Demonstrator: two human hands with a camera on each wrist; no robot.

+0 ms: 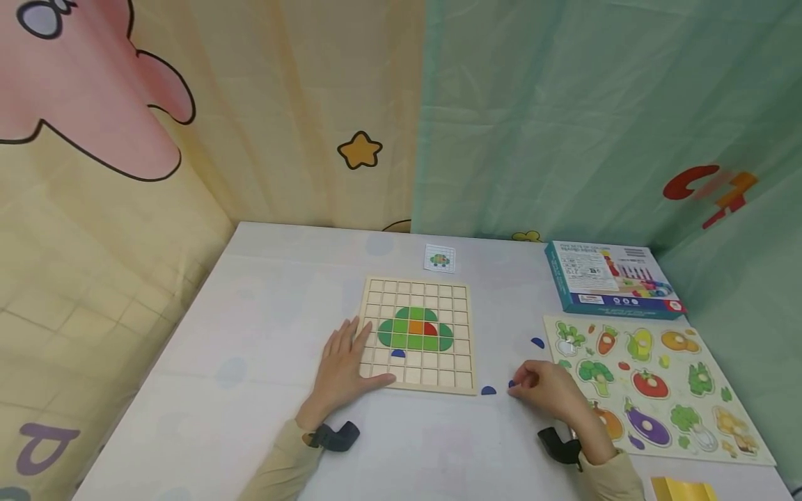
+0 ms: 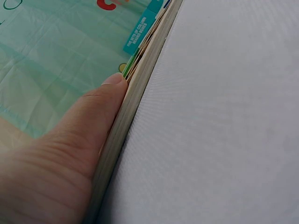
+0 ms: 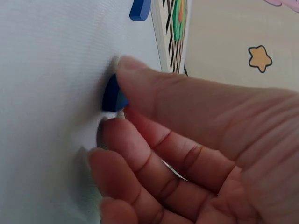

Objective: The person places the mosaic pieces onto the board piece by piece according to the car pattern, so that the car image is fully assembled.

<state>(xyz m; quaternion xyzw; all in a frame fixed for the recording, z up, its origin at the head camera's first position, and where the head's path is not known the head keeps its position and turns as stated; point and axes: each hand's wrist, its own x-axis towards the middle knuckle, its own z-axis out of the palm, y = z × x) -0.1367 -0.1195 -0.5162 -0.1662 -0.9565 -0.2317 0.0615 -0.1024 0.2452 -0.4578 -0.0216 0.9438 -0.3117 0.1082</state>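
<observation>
A wooden grid board (image 1: 438, 379) lies flat on the table, bearing green, orange and red tiles in a rounded shape, plus one blue half-round tile (image 1: 397, 353) below them. My left hand (image 1: 341, 365) rests spread on the board's near left corner, thumb along the near edge. In the left wrist view the thumb (image 2: 100, 102) lies against the board's rim. Right of the board, my right hand (image 1: 551, 391) pinches a small blue tile (image 3: 111, 95) between thumb and fingers, close over the table. Two more blue half-round tiles lie nearby, one (image 1: 489, 391) beside the board's corner, another (image 1: 537, 342) farther back.
Behind the board lies a small pattern card (image 1: 440, 259). At the right are a vegetable puzzle board (image 1: 664, 403) and, behind it, a teal-edged box (image 1: 617, 278). A yellow object (image 1: 683, 489) shows at the bottom right. Curtains (image 1: 301, 125) hang beyond the table.
</observation>
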